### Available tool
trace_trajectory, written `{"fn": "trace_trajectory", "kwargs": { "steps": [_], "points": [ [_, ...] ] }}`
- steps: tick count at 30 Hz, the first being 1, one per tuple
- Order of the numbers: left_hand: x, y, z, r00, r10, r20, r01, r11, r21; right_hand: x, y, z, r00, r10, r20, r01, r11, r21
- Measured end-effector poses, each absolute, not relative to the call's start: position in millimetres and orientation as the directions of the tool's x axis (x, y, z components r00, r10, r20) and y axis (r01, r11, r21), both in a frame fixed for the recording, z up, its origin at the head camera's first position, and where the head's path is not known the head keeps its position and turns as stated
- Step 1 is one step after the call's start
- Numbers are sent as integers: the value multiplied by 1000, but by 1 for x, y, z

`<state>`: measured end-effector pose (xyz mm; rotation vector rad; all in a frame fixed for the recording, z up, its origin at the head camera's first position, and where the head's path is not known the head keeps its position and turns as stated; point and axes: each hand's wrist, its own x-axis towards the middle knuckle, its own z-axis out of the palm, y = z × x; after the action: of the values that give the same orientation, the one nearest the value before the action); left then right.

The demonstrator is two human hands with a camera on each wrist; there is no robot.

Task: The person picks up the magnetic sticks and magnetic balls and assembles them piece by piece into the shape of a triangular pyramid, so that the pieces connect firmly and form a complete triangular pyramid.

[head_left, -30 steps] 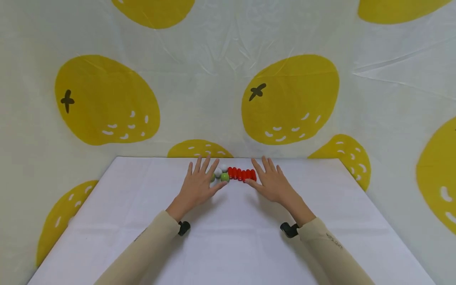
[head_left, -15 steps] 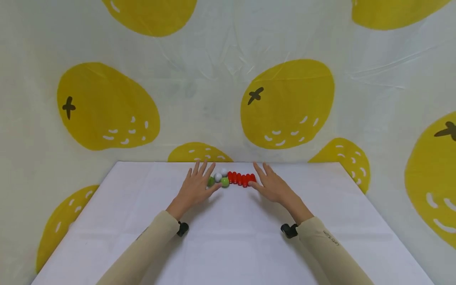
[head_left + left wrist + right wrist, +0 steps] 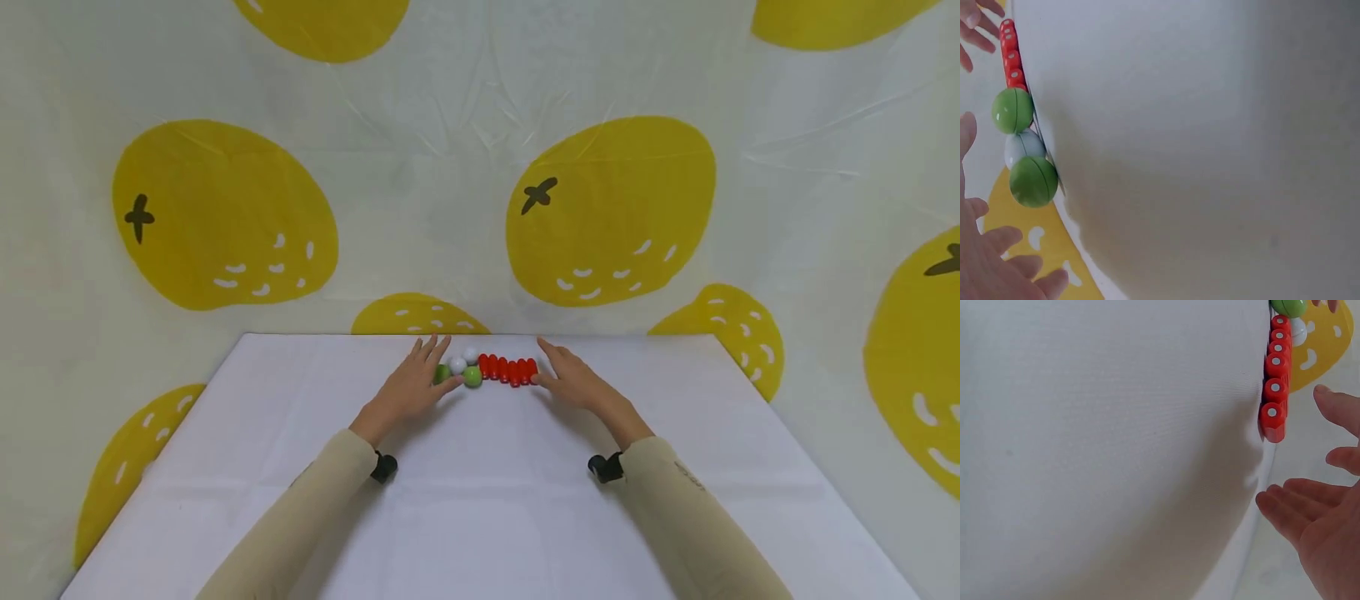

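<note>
Several red, short rod-shaped pieces (image 3: 503, 369) lie side by side in a row near the table's far edge. In the right wrist view, white dots mark the ends of the red pieces (image 3: 1275, 365). Left of the row sit two glossy green balls (image 3: 472, 377) and two white balls (image 3: 457, 365), grouped close together. A seam line runs round each green ball (image 3: 1034, 181) in the left wrist view. My left hand (image 3: 408, 387) is beside the balls, fingers extended, its thumb overlapping the nearer green one. My right hand (image 3: 576, 382) flanks the row's right end, fingers extended, holding nothing.
A white cloth covers the table (image 3: 480, 500), whose far edge meets a pale backdrop (image 3: 420, 208) printed with yellow fruit. A dark wrist camera (image 3: 385, 467) sits at the left cuff and another camera (image 3: 606, 467) at the right cuff.
Both hands have turned from palms down with spread fingers to more edge-on, palms facing each other. The right thumb has drawn off the red row toward its end. Balls and red pieces stay put.
</note>
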<state>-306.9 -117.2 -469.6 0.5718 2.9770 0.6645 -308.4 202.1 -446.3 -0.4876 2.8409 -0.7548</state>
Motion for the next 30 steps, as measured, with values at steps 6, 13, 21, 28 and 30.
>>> {"fn": "trace_trajectory", "kwargs": {
  "steps": [6,13,21,28,30],
  "points": [
    [-310,-117,-471,-933,359,-37,296,820,490,-316,202,-452,-935,-348,-71,-260,807,-530],
    [-316,-114,-474,-947,322,-1,277,817,505,-326,196,-454,-951,-303,-55,-210,769,-604],
    [-315,-116,-475,-958,284,49,267,811,520,-333,188,-461,-958,-278,-67,-193,801,-567],
    [-313,-118,-473,-967,247,54,237,809,537,-334,188,-464,-973,-225,-58,-155,815,-559],
    [-312,-119,-472,-968,246,54,235,806,543,-334,188,-465,-975,-217,-46,-157,820,-551]
  ]
}}
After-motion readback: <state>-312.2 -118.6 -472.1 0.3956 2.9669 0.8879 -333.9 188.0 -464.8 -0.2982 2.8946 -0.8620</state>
